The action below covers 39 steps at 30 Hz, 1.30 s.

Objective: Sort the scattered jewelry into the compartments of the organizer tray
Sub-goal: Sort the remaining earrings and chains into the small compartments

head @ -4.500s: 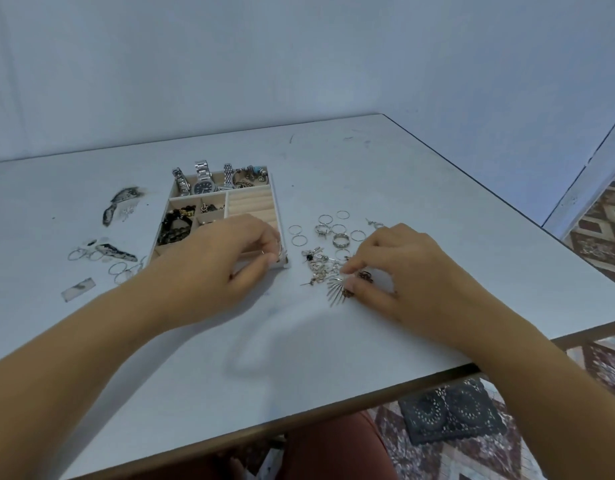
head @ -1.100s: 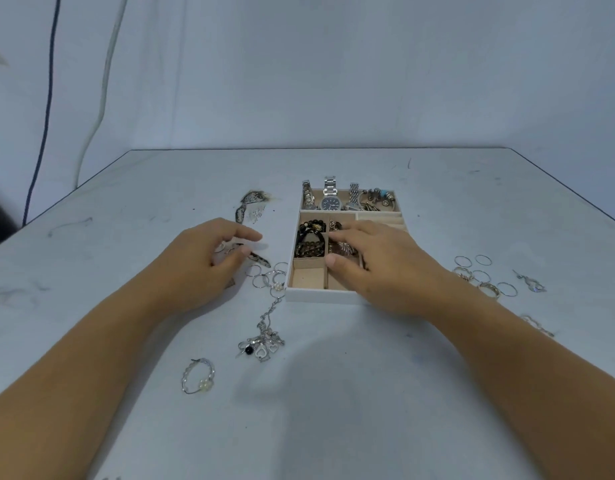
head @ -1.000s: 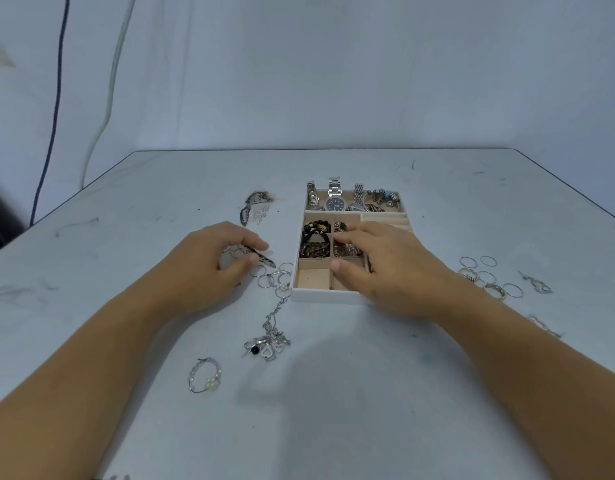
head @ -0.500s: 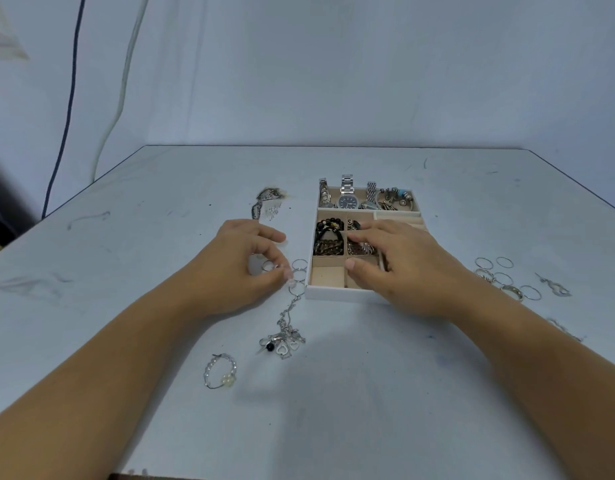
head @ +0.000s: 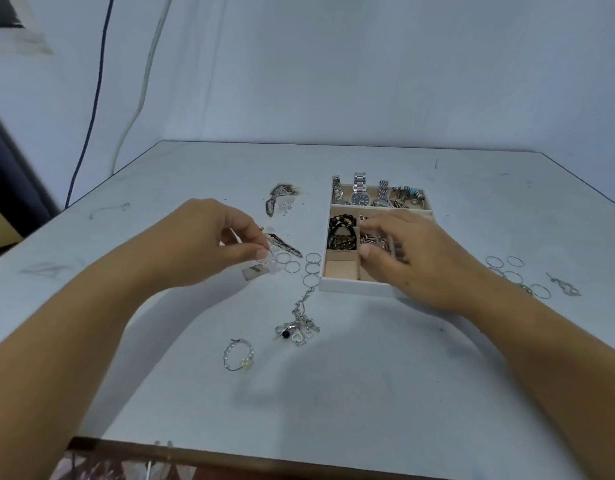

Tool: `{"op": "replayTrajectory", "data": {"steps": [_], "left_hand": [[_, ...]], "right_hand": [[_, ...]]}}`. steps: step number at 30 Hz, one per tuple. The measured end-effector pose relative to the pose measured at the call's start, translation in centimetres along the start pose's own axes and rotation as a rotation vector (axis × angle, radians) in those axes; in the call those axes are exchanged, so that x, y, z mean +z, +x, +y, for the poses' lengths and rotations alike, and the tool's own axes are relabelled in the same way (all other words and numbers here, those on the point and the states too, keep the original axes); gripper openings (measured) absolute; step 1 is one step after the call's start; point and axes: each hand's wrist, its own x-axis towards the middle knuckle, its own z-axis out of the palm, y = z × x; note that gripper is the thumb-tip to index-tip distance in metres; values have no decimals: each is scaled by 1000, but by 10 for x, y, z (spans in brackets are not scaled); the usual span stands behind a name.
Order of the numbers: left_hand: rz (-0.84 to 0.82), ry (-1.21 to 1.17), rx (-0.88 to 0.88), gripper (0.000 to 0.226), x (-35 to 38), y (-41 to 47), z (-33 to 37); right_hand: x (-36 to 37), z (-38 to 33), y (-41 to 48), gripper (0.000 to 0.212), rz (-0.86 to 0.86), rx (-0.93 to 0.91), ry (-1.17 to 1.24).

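Nearest on the worktop lie a beaded ring and a charm chain, both unsorted. Beyond them the left hand pinches a small thin hoop between thumb and forefinger, just above the worktop; blur hides its detail. The right hand lies with relaxed, nearly straight fingers across the organizer tray, holding nothing visible, likely steadying it. Done well, the pinch is light but sure, the hoop travels over the tray's left wall and is let go low in a matching compartment, so it cannot bounce out. Watches fill the far row.
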Motion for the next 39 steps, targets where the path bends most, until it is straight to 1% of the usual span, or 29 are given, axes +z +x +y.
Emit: {"op": "replayTrajectory", "data": {"steps": [3, 6, 9, 12, 15, 20, 25, 28, 31, 32, 34, 39], "left_hand": [[65, -31, 14, 4, 2, -14, -11], [187, -72, 24, 7, 10, -24, -30], [321, -95, 18, 9, 15, -27, -48], [407, -106, 11, 9, 15, -27, -55], [407, -116, 11, 8, 19, -27, -54], [378, -147, 24, 8, 23, -26, -52], [367, -154, 36, 8, 25, -27, -50], [354, -139, 53, 7, 26, -26, -49], [349, -159, 64, 7, 27, -24, -43], [350, -172, 65, 7, 27, -23, -39], [334, -192, 73, 7, 27, -20, -28], [241, -227, 149, 4, 28, -2, 4]], "right_hand": [[-5, -24, 0, 39, 64, -217, -25], [5, -55, -2, 34, 6, -402, -67], [28, -77, -7, 32, -74, -497, -72], [43, -91, -7, 40, -157, -521, -39], [50, -99, -8, 46, -218, -508, -39], [56, -105, -9, 36, -188, -487, -25], [55, -105, -10, 35, -225, -382, 94], [52, -105, -11, 22, -193, -357, 127], [42, -106, -9, 9, -198, -356, 200], [35, -104, -8, 8, -173, -350, 247], [15, -93, -5, 10, -97, -267, 313], [-32, -30, 10, 14, 135, 19, 264]]}}
